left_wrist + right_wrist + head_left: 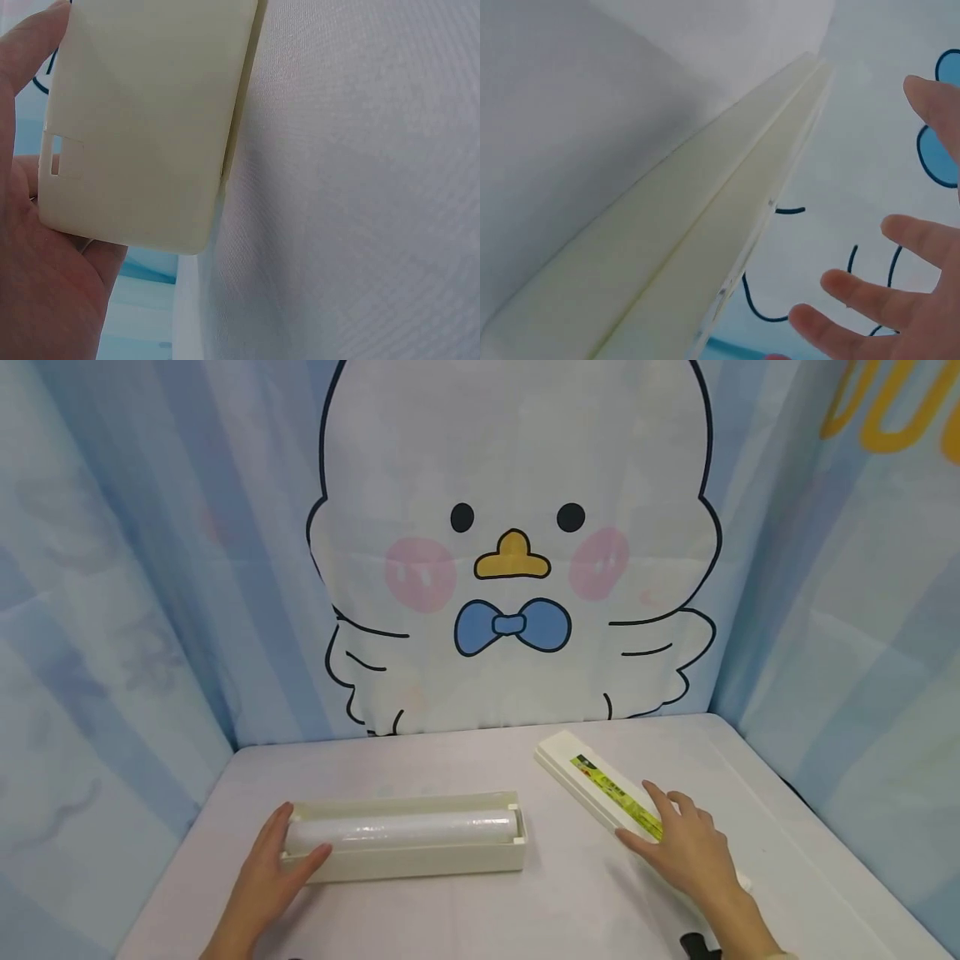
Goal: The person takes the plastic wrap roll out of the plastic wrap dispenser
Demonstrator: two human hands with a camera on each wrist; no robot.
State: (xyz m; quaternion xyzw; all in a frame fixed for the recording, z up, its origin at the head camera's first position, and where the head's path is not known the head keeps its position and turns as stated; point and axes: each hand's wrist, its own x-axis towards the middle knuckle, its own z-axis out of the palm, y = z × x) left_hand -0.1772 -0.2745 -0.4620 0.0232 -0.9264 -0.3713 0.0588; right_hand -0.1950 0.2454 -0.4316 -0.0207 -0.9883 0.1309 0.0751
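Observation:
A long cream plastic-wrap box [420, 862] lies on the table left of centre. Its top is uncovered, and a roll of clear plastic wrap [427, 828] rests inside. My left hand [264, 877] grips the box's left end, thumb at the front and fingers round the far side. In the left wrist view the box wall [150, 127] fills the space beside the thumb. To the right, a cream lid [562, 760] with a yellow-green label [615, 795] lies at a slant. Over its near part hovers my right hand [693, 852], fingers spread and apart from it in the right wrist view.
A white cloth covers the table [420, 918]. Curtains with a cartoon bird [510, 693] enclose the back and sides. Near the right wrist, a black object [699, 946] is cut off by the bottom edge of the head view.

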